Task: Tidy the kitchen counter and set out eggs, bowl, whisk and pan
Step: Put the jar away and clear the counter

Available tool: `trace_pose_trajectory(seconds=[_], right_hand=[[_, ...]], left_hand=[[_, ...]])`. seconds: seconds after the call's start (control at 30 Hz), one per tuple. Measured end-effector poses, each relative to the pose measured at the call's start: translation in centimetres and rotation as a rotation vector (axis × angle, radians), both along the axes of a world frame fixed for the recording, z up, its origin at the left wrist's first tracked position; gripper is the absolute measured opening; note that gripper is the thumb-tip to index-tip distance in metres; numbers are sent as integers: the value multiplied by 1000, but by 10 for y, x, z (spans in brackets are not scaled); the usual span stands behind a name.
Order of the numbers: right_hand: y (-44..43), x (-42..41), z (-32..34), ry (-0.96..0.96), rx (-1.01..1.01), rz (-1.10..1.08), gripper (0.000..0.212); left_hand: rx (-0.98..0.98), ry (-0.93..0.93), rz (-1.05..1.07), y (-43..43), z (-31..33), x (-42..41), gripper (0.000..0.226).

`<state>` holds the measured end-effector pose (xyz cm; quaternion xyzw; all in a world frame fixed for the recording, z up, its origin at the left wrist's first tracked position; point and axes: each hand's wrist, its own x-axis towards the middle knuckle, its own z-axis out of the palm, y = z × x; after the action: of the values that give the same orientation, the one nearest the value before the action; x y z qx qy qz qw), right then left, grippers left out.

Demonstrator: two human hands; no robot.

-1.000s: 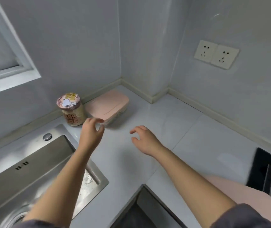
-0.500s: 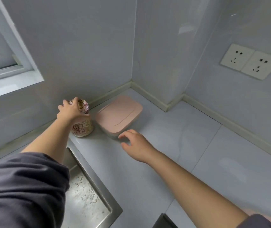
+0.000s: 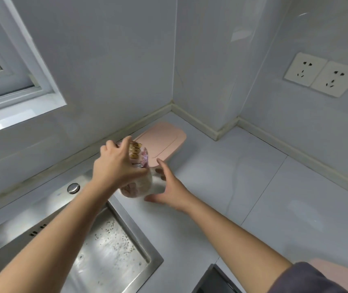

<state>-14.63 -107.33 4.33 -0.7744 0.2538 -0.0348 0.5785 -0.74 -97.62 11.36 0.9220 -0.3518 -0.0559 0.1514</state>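
One glossy white counter [image 3: 242, 187] w/ thin grey seams spans the corner. Rectangular steel sink [image 3: 109, 256], speckled w/ droplets, sits front-left. Rounded rectangular box [image 3: 164, 140] w/ flat pink lid lies by the back wall. Left hand [image 3: 113, 166] clasps the jar [image 3: 141, 182] from above, fingers curled round its printed lid. Jar is tilted betw. sink & box, pale body blurred. Right hand [image 3: 171, 191] is spread wide, fingers straight, touching the jar's lower side.

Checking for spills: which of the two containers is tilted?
The printed-lid jar, gripped tilted by the left hand; the pink-lidded box lies flat on the counter.
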Motion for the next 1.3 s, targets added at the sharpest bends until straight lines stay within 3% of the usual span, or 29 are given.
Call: trace_pose_trajectory(seconds=[0.1,0.33,0.47,0.6,0.73,0.9,0.97,1.17,1.3], right_hand=[[4,-25,-5,-183,37,-82,119],[-14,-118,32,-330,4,-340,99],[-20,-179,52,-385,98,-435,96],[-19,-254,67,-434,215,-551,91],[-8,-330,77,-470,313,-652,85],[21,-435,87,-437,389,-775,111],[40,-484,89,-416,386,-822,110],[111,-641,85,-385,404,-928,98],[148,-722,84,-412,393,-1031,103]], left_hand=[[-12,123,-115,-7,23,-39,89],[-63,222,-406,-50,61,-115,90],[-437,894,-535,-64,64,-147,104],[-550,1159,-636,-78,47,-209,111],[-490,1185,-760,-89,35,-298,86],[-524,1156,-727,-78,33,-419,68],[-499,1164,-747,-68,26,-467,56],[-422,1262,-885,-12,26,-623,64],[-368,1316,-952,9,24,-708,55]])
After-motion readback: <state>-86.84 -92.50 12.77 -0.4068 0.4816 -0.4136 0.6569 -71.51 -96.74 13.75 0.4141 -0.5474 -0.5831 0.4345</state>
